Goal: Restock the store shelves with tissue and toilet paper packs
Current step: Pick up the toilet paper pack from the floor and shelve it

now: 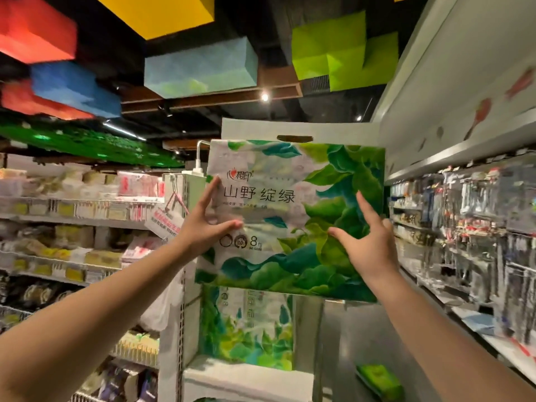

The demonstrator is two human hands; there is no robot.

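Both forearms enter from the lower corners of the frame and reach up to centre. Left hand (207,227): fingers straight and spread wide, palm flat against the left part of the pack's face, thumb pointing right across it. Right hand (367,240): also spread, fingers straight, pressing the right part of the face. Neither hand curls round an edge, as far as can be seen.

Tissue pack (293,219): large, green leaf print, white carry flap with a slot at its top, centre of frame. It stands above a second green-print pack (246,326) of the same design, lower centre, which stands on a white shelf (246,375) of an end-of-aisle stand.

Risks, as judgement:
- The upper pack is held only by flat pressure. If it is not yet seated on the lower one, easing off could let it tip towards the viewer and fall.
- Its right part seems to overhang the lower pack, so an off-centre stack could slide.
- A small green pack (380,381) lies on the floor at lower right, so there is a trip hazard.

Hidden or unclear: the contact line between the two packs, whatever backs the upper pack, and the fingertips on its far side. Side shelves to left and right are blurred and their goods unreadable.
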